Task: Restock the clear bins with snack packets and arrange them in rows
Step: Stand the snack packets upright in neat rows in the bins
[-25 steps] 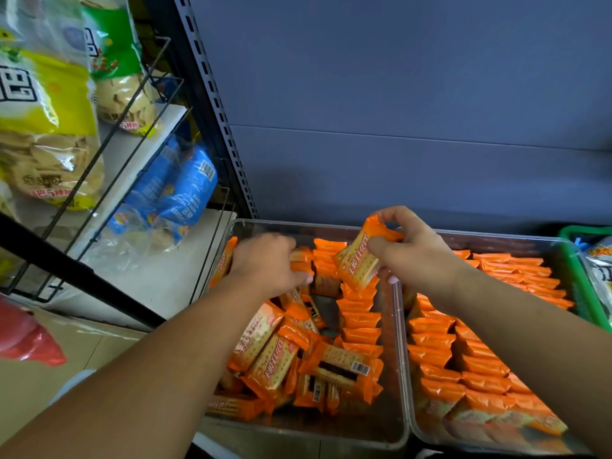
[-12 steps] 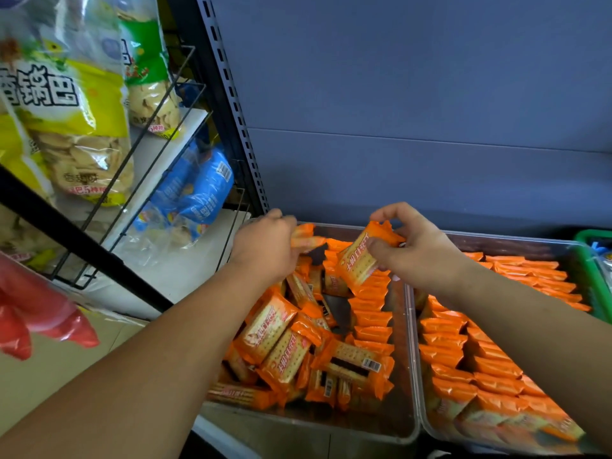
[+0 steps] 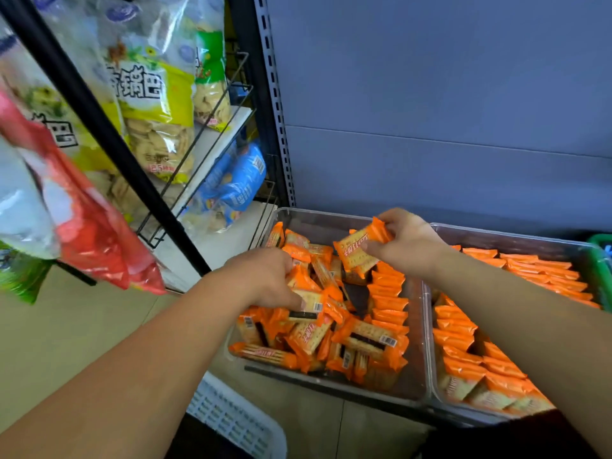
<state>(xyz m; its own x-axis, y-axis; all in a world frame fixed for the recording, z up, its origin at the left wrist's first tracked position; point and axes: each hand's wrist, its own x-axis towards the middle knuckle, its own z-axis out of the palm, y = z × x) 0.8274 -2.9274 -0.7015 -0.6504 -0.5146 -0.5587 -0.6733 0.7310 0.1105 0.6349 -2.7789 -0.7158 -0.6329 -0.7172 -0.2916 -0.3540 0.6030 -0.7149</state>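
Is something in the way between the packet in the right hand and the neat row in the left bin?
Nothing visible is. The right hand holds the packet in open air just above the far end of the row; the loose pile lies beside the row, to its left.

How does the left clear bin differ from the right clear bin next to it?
The left bin holds mostly a jumbled heap of orange packets, with one tidy row along its right side; the right bin holds neat rows throughout. The left hand and the right hand, holding a packet, are at the left bin; only a forearm crosses the right bin. Both bins are clear plastic holding similar orange packets.
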